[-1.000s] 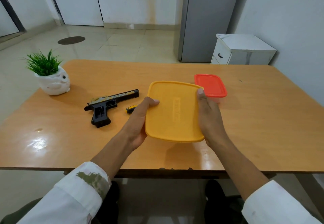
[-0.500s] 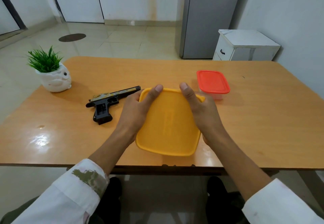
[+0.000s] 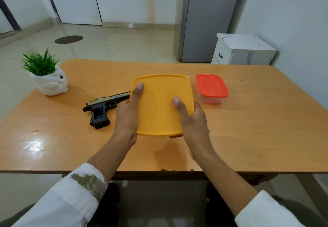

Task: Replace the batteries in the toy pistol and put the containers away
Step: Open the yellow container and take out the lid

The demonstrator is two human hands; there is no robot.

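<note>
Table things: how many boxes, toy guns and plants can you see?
Boxes: 2, the yellow-lidded box and the red-lidded box
Toy pistol: 1
Potted plant: 1
Total: 4

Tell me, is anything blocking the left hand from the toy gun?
No, nothing visible is between them. The toy pistol lies on the table right beside the left hand, its barrel reaching the yellow lid. But that hand and the right hand both hold the lid.
</note>
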